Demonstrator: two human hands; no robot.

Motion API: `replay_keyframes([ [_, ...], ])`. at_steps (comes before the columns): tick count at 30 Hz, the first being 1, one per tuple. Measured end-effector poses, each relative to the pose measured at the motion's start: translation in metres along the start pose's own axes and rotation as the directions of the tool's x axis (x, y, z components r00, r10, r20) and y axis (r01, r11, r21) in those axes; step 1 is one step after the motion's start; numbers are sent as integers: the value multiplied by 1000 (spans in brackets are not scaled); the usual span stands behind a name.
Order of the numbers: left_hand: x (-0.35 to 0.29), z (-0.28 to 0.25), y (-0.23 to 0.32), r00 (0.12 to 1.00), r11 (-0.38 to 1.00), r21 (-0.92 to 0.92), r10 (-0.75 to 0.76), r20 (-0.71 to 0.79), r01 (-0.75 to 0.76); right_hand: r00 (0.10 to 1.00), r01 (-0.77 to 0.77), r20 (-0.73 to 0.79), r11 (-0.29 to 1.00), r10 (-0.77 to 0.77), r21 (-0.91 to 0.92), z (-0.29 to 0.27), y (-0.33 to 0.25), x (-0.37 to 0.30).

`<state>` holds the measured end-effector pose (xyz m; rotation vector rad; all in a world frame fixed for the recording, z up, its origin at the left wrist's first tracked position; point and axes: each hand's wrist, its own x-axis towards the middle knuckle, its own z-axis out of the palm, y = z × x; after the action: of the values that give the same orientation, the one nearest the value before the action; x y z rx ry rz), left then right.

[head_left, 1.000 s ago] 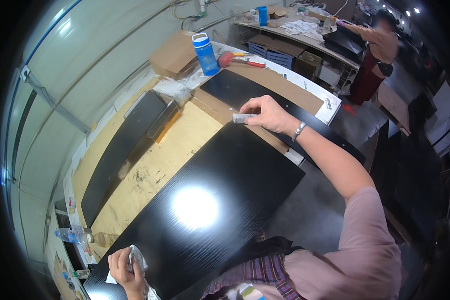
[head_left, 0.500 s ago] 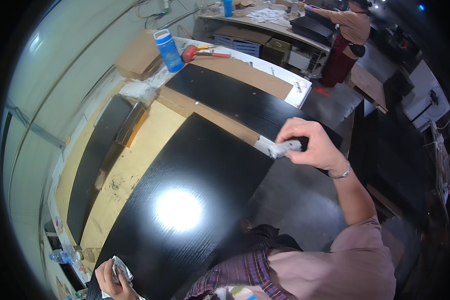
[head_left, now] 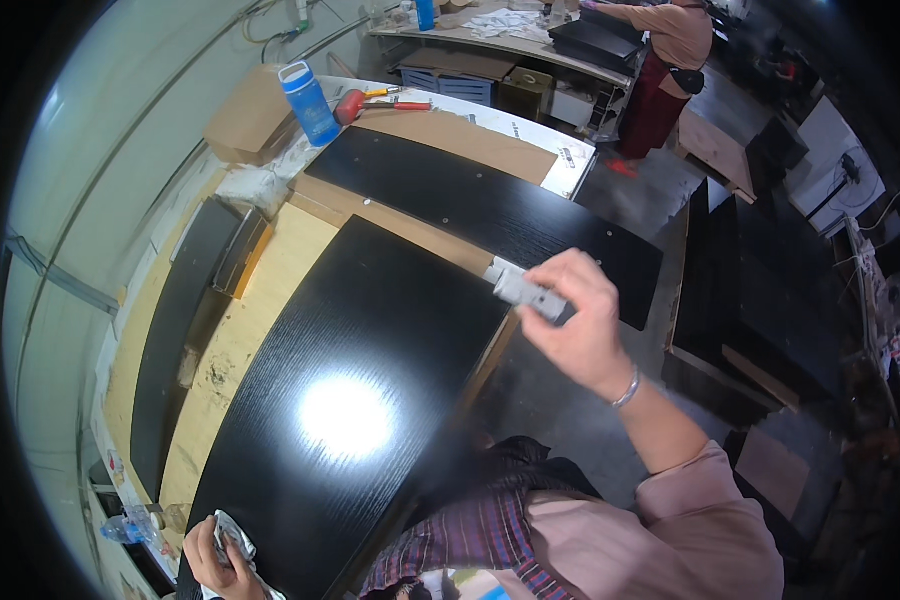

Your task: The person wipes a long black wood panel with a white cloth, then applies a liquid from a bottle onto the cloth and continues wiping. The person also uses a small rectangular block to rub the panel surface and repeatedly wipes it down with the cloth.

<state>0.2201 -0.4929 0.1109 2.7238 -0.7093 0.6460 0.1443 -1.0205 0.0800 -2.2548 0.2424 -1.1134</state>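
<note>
My right hand [head_left: 592, 330] is raised near the far right corner of a glossy black wood-grain panel [head_left: 315, 330]. Pinched between its thumb and fingers is a small grey block [head_left: 528, 292] with dark marks; its exact kind is unclear. Down at the near left end of that panel, my left hand [head_left: 213, 562] grips a crumpled whitish cloth [head_left: 236, 536] against the surface. A second black panel [head_left: 440, 190] with small holes lies beyond the first one.
A blue bottle [head_left: 312, 108], a red-headed mallet [head_left: 350, 106] and a cardboard box [head_left: 255, 112] stand at the back. A dark board [head_left: 175, 330] lies along the left. Stacked black panels [head_left: 755, 290] sit at right. A co-worker [head_left: 675, 55] stands at the far bench [head_left: 470, 45].
The view has shifted slightly. My right hand has come lower and left, and the grey block is turned so its long side shows. My left hand stays on the cloth.
</note>
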Motion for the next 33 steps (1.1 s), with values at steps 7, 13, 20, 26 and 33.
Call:
replay_keyframes([
  [7, -4, 3, -9, 1000, 1000, 1, 2, 7, -2, 983, 28, 168, 965, -74, 262, 8, -50, -47],
  [13, -4, -3, 2, 999, 999, -5, -31, 19, 32, 997, -60, -47, 994, 65, 87, 14, -23, -27],
  [20, 2, -1, 2, 1000, 998, -65, 7, 10, -7, 989, 76, 101, 963, -105, 259, 37, -85, -74],
  [26, -13, -34, -5, 997, 927, -368, -64, 52, 78, 959, 114, 189, 901, -210, 419, 63, -158, -119],
  [33, -131, -159, -93, 978, 938, -322, -175, -114, 130, 963, 150, 147, 901, -227, 408, 95, -252, -172],
])
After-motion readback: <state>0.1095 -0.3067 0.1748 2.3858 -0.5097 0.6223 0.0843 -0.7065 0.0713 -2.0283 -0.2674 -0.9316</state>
